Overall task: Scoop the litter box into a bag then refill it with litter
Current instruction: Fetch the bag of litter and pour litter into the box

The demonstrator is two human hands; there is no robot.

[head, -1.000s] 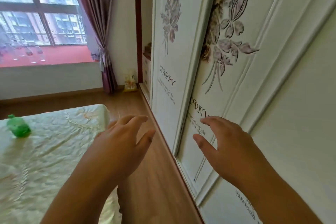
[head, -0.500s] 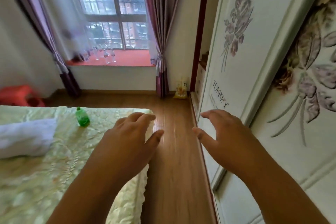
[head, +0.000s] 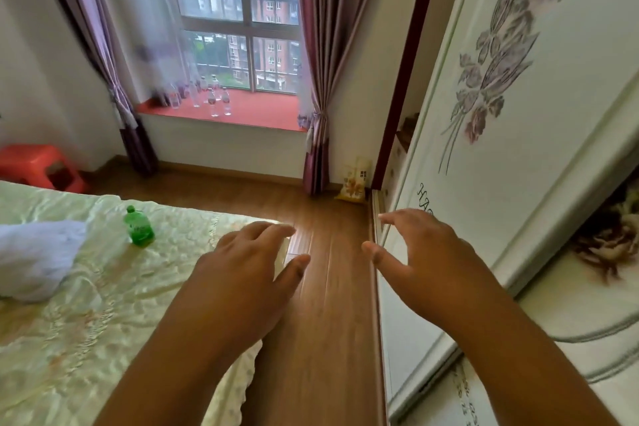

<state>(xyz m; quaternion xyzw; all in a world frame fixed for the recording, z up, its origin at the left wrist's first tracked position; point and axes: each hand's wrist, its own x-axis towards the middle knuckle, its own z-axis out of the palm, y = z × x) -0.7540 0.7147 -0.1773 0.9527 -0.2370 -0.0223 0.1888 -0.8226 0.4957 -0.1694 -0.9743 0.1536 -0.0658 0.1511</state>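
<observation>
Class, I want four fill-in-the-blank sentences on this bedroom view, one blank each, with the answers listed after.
1. The small bottle lying on the bed is ____ in colour.
2. The left hand and right hand each hold ____.
3. The clear bottles stand on the red window ____.
4. The yellow bag stands on the ____.

Answers: green; nothing; ledge; floor

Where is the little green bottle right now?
The green bottle stands on the bed, left of the left hand, beside a white bundle.
</observation>
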